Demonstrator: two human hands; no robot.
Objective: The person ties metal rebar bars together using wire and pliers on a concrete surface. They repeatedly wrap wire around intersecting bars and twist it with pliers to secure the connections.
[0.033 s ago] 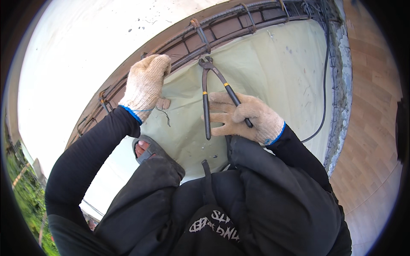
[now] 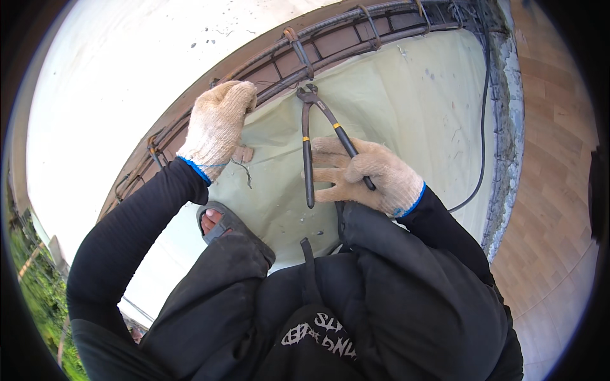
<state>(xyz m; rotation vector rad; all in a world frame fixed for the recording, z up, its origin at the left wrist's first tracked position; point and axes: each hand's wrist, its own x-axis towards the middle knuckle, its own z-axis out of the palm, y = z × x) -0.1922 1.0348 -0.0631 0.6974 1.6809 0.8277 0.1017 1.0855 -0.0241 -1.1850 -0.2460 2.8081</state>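
My left hand [image 2: 219, 124], in a cream knit glove with a blue cuff, is closed in a fist beside the steel reinforcing bars [image 2: 279, 82]. Thin tie wire [image 2: 246, 174] shows at both ends of the fist; the part inside is hidden. A pair of end-cutting pincers [image 2: 344, 140] with dark handles and yellow bands lies in my gloved right hand [image 2: 372, 174]. My right thumb is over one handle, while the fingers spread behind the other. The handles are apart, and the pincer head is close to the lower bar.
Pale plastic sheeting [image 2: 419, 114] covers the ground under the pincers. A small brownish block [image 2: 243, 153] lies by my left wrist. My sandalled foot [image 2: 219, 222] is below it. A black cable [image 2: 484, 120] runs along the right, beside a rough concrete edge [image 2: 506, 127] and wood-look flooring [image 2: 546, 171].
My left fist has shifted very slightly to the right. The pincers and my right hand stay almost still.
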